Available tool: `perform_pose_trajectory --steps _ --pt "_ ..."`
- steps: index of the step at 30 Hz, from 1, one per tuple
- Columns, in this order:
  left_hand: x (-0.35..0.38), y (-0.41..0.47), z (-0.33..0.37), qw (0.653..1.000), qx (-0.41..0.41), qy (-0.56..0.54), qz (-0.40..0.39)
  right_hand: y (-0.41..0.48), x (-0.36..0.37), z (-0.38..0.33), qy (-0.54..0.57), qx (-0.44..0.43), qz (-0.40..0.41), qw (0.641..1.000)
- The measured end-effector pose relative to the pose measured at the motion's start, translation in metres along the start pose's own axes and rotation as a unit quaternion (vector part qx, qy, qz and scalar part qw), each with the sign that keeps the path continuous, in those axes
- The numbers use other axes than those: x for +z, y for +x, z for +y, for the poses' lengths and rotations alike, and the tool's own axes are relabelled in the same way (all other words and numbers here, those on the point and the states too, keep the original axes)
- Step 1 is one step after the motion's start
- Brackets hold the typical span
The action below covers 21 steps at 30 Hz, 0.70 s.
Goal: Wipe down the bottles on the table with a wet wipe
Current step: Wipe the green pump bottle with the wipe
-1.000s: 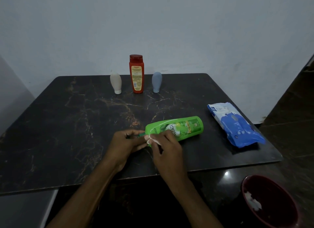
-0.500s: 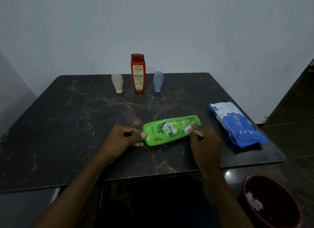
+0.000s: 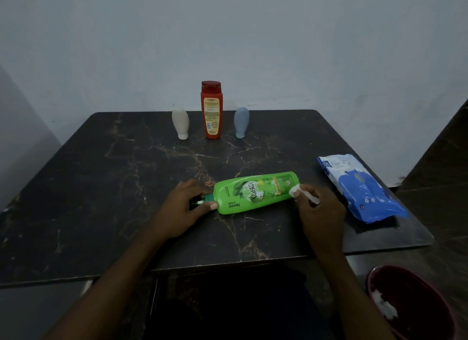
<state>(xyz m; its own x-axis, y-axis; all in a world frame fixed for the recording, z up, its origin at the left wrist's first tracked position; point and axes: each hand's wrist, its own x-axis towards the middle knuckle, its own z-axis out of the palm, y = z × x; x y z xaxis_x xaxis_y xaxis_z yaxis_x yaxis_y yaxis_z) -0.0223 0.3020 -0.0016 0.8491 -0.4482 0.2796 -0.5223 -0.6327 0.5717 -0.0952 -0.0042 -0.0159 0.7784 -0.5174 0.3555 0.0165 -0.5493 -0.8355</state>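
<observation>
A dark marbled desk [image 3: 101, 187] with pale brown veins stands against a plain light wall. At its far edge, left of the middle, three bottles stand in a short row, apart from each other: a cream bottle [image 3: 180, 123] standing on its white cap, a taller red bottle [image 3: 211, 110] upright with a yellow label facing the camera, and a grey-blue bottle [image 3: 241, 121], also cap-down. Nearer, the left hand [image 3: 184, 208] reaches in from the lower left and grips the dark green cap end of a green bottle [image 3: 255, 192], its fingers curled round the neck and its thumb lying against the bottle's shoulder. The green bottle lies on its side on the near middle of the desk, label up, with its cap pointing left and its base pointing right and slightly farther away. At that base end a small white wet wipe [image 3: 295, 190] touches the bottle's near edge, pinched between the fingertips of the right hand [image 3: 321, 208], which comes in from the lower right. The two hands are well apart, one at each end of the bottle. Just right of the right hand a blue and white wipe pack [image 3: 359, 190] lies flat near the desk's right edge. Below the desk's near right corner, a dark red bin [image 3: 417, 301] holds a crumpled white wipe [image 3: 385, 309].
</observation>
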Motion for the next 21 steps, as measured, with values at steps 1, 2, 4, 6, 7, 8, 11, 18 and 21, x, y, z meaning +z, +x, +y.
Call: perform_pose_trajectory --steps 1,2,4,6,7,8,11,18,21 --pt "0.001 0.001 -0.001 1.000 0.005 0.009 -0.003 0.003 -0.001 0.001 -0.002 0.003 0.009 1.000" --pt "0.001 0.000 -0.001 1.000 0.005 0.017 -0.006 0.005 -0.001 0.002 -0.005 0.007 0.016 1.000" --pt "0.003 0.000 -0.001 0.999 0.009 0.035 -0.011 0.006 0.003 0.000 -0.010 0.012 0.019 1.000" --pt "0.006 0.000 0.000 0.998 0.020 0.054 -0.012 0.001 0.012 -0.010 -0.036 0.003 0.002 0.999" --pt "0.007 0.000 0.000 0.998 0.026 0.060 -0.012 -0.004 0.020 -0.018 -0.049 -0.007 -0.011 0.999" --pt "0.008 0.000 0.000 0.997 0.030 0.064 -0.011 -0.013 0.029 -0.028 -0.051 -0.022 -0.025 0.998" --pt "0.010 -0.002 0.001 0.996 0.048 0.076 -0.004 -0.047 0.062 -0.061 -0.036 -0.107 -0.085 0.990" --pt "0.009 -0.003 0.003 0.996 0.054 0.075 -0.002 -0.051 0.062 -0.059 -0.033 -0.157 -0.121 0.980" --pt "0.010 -0.003 0.003 0.996 0.058 0.072 -0.002 -0.018 0.031 -0.031 -0.040 -0.072 -0.059 0.995"
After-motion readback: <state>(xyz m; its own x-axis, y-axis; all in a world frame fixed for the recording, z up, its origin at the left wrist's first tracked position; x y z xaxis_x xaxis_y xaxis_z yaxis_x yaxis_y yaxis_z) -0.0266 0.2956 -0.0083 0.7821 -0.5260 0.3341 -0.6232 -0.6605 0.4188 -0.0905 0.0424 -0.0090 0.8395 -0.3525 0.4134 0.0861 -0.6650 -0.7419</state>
